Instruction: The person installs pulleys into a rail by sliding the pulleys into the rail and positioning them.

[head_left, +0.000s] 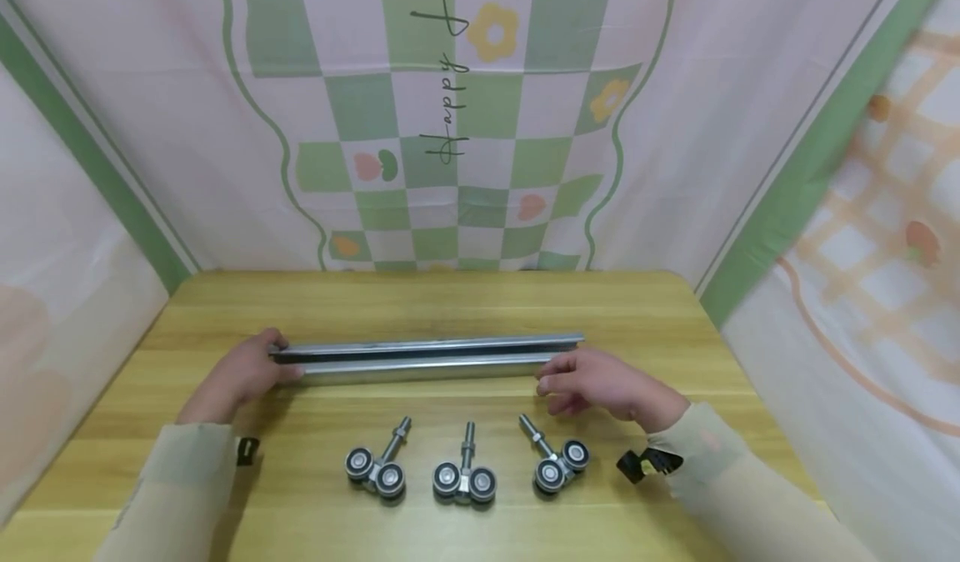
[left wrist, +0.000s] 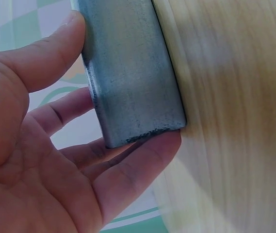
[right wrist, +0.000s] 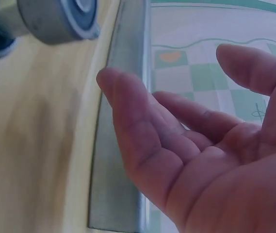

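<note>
A metal channel rail (head_left: 427, 368) lies across the wooden table with its slotted side up. At its left end my left hand (head_left: 251, 368) holds it. The left wrist view shows the thumb on the upper edge of the rail (left wrist: 128, 73) and the fingers (left wrist: 138, 177) around the cut end. My right hand (head_left: 592, 383) is by the other end, its fingers loosely bent and gripping nothing. In the right wrist view the fingertips overlap the rail's side (right wrist: 111, 189); whether they touch it I cannot tell.
Closer to me, three roller trolleys with threaded bolts lie in a row: a left one (head_left: 378, 466), a middle one (head_left: 465, 474) and a right one (head_left: 558, 460). Patterned cloth (head_left: 420, 103) hangs behind the wooden table (head_left: 315, 512) and at both sides.
</note>
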`<state>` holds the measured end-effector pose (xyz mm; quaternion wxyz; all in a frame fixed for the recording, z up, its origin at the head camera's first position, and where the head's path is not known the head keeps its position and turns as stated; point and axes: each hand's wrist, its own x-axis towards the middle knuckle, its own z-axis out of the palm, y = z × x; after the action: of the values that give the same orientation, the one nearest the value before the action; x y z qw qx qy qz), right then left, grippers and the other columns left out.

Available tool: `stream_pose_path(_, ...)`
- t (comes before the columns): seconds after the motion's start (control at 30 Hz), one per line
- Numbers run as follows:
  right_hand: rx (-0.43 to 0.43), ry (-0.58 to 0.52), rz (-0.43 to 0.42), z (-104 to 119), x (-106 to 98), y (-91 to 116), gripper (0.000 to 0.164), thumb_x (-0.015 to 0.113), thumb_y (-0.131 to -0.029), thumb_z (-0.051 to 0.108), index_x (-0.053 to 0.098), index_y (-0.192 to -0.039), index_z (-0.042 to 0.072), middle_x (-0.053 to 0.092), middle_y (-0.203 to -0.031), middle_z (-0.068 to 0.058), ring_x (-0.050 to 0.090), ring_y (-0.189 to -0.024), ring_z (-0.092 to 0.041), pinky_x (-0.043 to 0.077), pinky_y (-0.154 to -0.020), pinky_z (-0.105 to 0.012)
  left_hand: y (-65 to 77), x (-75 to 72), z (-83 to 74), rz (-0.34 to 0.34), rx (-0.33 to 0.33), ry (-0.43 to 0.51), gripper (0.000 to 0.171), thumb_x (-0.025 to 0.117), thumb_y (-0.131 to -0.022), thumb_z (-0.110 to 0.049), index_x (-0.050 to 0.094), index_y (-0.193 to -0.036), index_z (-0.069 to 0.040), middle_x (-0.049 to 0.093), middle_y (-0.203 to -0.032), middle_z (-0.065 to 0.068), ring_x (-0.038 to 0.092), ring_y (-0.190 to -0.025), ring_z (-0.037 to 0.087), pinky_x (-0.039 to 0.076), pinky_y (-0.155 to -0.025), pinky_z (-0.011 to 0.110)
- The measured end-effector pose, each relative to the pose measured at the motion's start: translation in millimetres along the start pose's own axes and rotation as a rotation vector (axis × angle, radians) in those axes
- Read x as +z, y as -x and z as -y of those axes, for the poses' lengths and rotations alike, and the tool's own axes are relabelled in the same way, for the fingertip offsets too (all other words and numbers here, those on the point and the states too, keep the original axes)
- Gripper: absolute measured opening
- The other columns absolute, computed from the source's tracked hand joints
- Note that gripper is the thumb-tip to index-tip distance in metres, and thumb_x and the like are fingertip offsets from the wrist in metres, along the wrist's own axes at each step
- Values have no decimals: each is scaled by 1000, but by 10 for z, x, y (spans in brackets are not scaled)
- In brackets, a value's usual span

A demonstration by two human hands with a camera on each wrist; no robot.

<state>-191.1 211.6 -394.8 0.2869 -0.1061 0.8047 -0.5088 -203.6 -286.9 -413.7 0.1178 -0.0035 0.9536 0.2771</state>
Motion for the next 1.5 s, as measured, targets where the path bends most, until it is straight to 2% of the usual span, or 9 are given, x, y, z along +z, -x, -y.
stream_pose_path(0.13,10,-26,54,-37,35,-32,40,65,-97,19,61,-122,-12,70,-107,-22,69,-91,-38,58,-78,-48,-3,-6,6,6,-12,3,63,75,-89,-33,50,-129,8,54,-127,37,52,-113,53,42,-93,66)
stream_pose_path(0.4,65,-115,140,-144,111,-98,38,65,-97,21,62,-120,-8,71,-108,-18,69,-91,-39,59,-77,-46,-7,-11,9,4,-12,-2,64,75,-89,-33,49,-130,8,54,-127,37,52,-113,53,42,-92,65)
stream_pose_path(0.73,102,-125,137,-203,164,-118,32,62,-97,22,65,-110,-7,71,-101,-17,71,-83,-36,60,-70,-44,-14,-4,-1,13,-39,13,64,75,-89,-33,49,-131,7,52,-130,37,50,-116,52,41,-94,65)
stream_pose_path(1.13,132,-46,158,-202,178,-108,29,63,-96,23,67,-109,-2,71,-97,-14,70,-77,-31,59,-67,-39,3,2,-19,13,-43,15,62,75,-89,-32,50,-130,7,52,-130,37,50,-115,51,41,-94,65)
stream_pose_path(1.5,160,-134,170,-242,171,-100,30,60,-97,22,65,-112,-4,70,-100,-17,70,-73,-25,59,-65,-35,-4,8,-10,10,-42,15,64,75,-90,-32,48,-132,7,50,-132,37,49,-117,54,40,-95,66)
